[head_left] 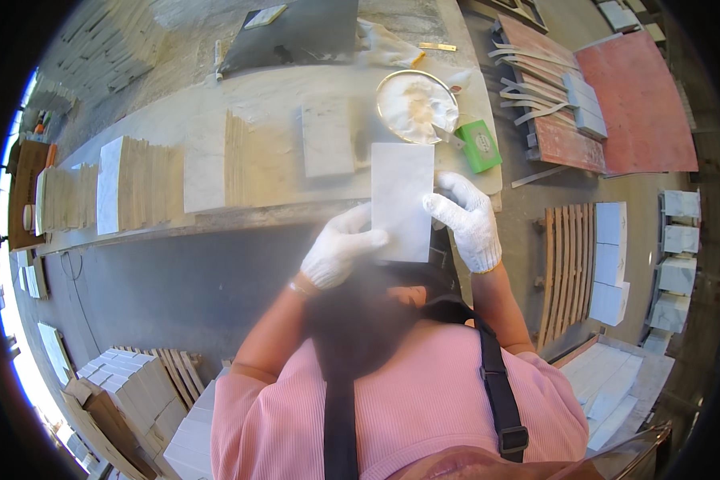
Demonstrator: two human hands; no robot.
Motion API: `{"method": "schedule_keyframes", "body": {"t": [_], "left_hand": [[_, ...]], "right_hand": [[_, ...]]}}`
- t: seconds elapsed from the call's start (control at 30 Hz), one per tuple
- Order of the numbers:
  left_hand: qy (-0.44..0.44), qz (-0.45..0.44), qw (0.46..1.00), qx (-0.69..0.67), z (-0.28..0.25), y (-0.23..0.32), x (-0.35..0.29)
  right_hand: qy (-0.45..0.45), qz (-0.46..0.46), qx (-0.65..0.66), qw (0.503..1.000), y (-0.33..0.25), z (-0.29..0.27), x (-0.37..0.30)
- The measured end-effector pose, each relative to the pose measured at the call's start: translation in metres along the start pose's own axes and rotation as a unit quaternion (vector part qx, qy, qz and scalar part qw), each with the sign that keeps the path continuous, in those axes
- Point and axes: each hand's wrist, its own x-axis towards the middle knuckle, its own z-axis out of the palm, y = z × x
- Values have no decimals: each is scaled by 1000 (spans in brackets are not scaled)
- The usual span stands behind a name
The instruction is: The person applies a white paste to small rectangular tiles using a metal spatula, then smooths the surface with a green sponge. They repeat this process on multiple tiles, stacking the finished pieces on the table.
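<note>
A pale rectangular stone tile [402, 200] is held upright in front of my chest, between both white-gloved hands. My left hand [340, 244] grips its lower left edge, with the thumb across the face. At the right edge my right hand [466, 216] is closed on it, thumb and fingertips against the side. Just beyond the tile, a round bowl of white powder or paste [416, 104] rests on the table, with a putty knife [446, 136] in it. A green box [478, 146] stands beside the bowl. Left of the tile lies a short stack of marble tiles [328, 138].
The dusty worktable [272, 104] carries rows of tiles on edge [148, 180] to the left. A black sheet [312, 36] and a glove [386, 44] lie at the far side. On the right are a red stand with straps [564, 132] and a wooden pallet [566, 268].
</note>
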Motion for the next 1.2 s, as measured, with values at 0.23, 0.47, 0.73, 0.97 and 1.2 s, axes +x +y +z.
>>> {"method": "schedule_keyframes", "body": {"t": [0.23,0.47,0.73,0.97,1.2], "left_hand": [[-13,-16,999,36,3,4,0],[-12,-14,1000,7,2,-2,4],[24,13,992,121,-2,-6,11],[26,154,888,433,-12,-8,21],[17,124,916,380,0,2,12]], "right_hand": [[37,-27,-14,999,-7,0,-2],[35,-21,-17,999,-15,3,-7],[40,-36,23,998,-8,2,-7],[58,-38,-33,997,0,7,-9],[45,-16,5,999,4,-1,-13]]}}
